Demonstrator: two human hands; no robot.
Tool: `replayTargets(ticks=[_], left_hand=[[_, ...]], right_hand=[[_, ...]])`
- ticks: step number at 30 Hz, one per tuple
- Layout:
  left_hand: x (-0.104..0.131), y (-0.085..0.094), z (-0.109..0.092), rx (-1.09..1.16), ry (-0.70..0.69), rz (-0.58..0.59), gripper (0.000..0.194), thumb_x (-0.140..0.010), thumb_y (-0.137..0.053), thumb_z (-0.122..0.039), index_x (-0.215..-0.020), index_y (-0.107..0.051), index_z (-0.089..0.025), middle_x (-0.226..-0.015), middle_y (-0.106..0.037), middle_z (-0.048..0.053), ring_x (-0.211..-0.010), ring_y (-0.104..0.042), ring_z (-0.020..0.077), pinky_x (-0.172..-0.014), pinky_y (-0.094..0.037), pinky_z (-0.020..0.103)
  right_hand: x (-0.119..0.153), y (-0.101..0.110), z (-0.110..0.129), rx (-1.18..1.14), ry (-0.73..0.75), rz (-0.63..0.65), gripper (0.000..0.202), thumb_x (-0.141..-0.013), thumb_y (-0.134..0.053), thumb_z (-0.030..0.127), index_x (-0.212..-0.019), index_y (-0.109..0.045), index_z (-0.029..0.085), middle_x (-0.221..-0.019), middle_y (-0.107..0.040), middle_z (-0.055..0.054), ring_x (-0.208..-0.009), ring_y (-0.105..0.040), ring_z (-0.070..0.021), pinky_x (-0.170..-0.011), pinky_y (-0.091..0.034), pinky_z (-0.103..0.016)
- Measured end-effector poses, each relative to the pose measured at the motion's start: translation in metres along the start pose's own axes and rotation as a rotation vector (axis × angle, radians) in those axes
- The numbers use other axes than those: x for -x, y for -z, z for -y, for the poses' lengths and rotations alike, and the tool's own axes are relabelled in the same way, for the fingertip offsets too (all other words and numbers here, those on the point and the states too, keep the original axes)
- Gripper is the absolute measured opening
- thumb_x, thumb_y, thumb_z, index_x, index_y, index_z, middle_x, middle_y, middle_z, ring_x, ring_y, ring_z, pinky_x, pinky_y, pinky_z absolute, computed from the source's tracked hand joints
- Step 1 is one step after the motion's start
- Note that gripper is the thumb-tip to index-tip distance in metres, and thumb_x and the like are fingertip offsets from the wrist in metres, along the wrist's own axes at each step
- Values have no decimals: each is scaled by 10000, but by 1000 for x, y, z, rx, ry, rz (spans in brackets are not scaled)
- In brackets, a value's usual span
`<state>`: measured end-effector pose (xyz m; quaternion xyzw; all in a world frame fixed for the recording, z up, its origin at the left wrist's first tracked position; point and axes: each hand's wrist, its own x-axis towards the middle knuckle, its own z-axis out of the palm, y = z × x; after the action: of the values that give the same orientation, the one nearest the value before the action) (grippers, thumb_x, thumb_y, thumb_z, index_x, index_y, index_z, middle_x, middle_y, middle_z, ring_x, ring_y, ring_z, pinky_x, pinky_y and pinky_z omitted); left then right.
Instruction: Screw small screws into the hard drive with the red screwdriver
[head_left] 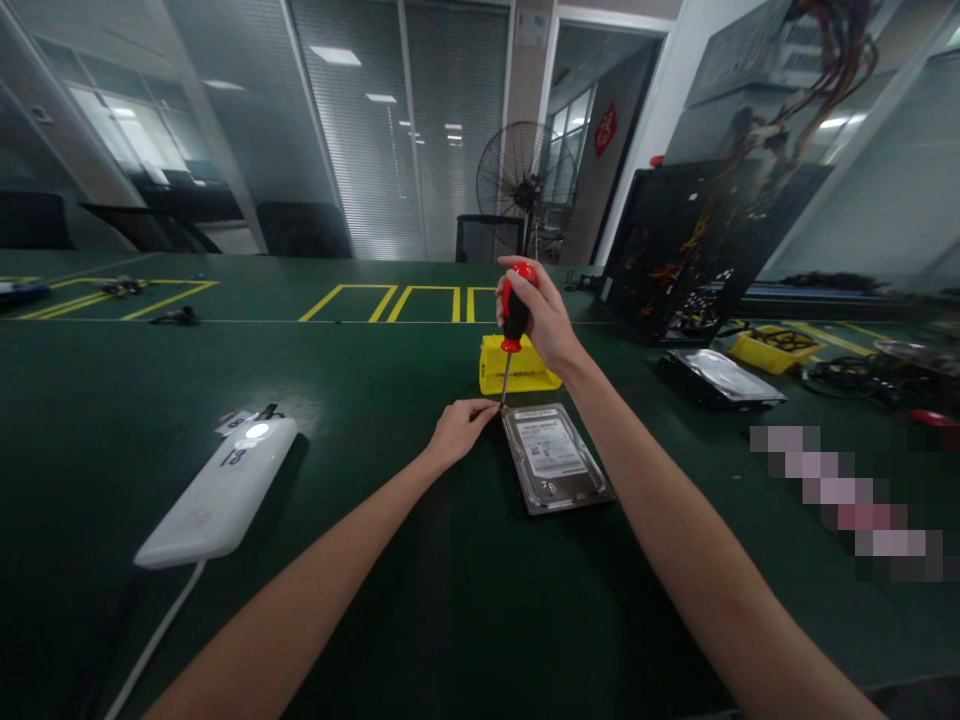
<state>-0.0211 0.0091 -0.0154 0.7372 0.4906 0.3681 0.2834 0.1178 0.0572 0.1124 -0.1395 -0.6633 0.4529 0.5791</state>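
My right hand (541, 312) is wrapped round the red and black handle of a screwdriver (515, 325), which is held nearly upright. Its tip points down at the far left corner of a silver hard drive (551, 455), lying label side up on the green table. At that same corner, the fingertips of my left hand (457, 430) are pinched together beside the screwdriver tip. Whatever they hold is too small to make out. Just behind the drive stands a yellow plastic bin (491, 372), partly covered by the screwdriver and my right hand.
A white device marked 18 (225, 480) lies at left with its cable. Toward the right are another hard drive (720, 378), a yellow bin with black parts (772, 348) and an open computer case (667, 250). Yellow tape outlines (424, 290) mark the green table (360, 370).
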Motion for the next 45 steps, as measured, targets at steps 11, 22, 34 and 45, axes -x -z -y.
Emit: replayTargets(ticks=[11, 22, 34, 45], left_hand=[[-1, -1, -1, -27, 15, 6, 272, -909, -476, -313, -1037, -692, -206, -1071, -703, 9, -1009, -639, 192, -878, -462, 270], [-1, 0, 0, -14, -1, 5, 270, -906, -486, -316, -1037, -691, -201, -1074, -702, 17, -1020, -634, 193, -900, -450, 276], [0, -1, 0, 47, 18, 22, 261, -892, -501, -292, -1051, -677, -184, -1073, -701, 32, -1001, -643, 185, -896, -465, 285], [-1, -3, 6, 120, 36, 29, 243, -852, -537, -218, -1051, -667, -165, -1083, -697, 51, -1013, -649, 174, -917, -485, 287]], right_hand=[[1, -7, -3, 124, 97, 57, 300, -829, -569, 441, -1062, -484, 272, -840, -512, 9, -646, -515, -85, -597, -477, -234], [0, -9, -3, 198, 75, 44, 367, -792, -600, 445, -1028, -376, 274, -875, -524, 10, -636, -559, -98, -562, -513, -262], [-5, 6, -14, 126, 59, 19, 328, -843, -484, 507, -1072, -407, 284, -801, -455, 15, -607, -499, -104, -592, -498, -301], [-2, -2, -8, 242, 86, -49, 433, -775, -577, 526, -1035, -335, 278, -814, -482, 12, -621, -520, -119, -634, -507, -330]])
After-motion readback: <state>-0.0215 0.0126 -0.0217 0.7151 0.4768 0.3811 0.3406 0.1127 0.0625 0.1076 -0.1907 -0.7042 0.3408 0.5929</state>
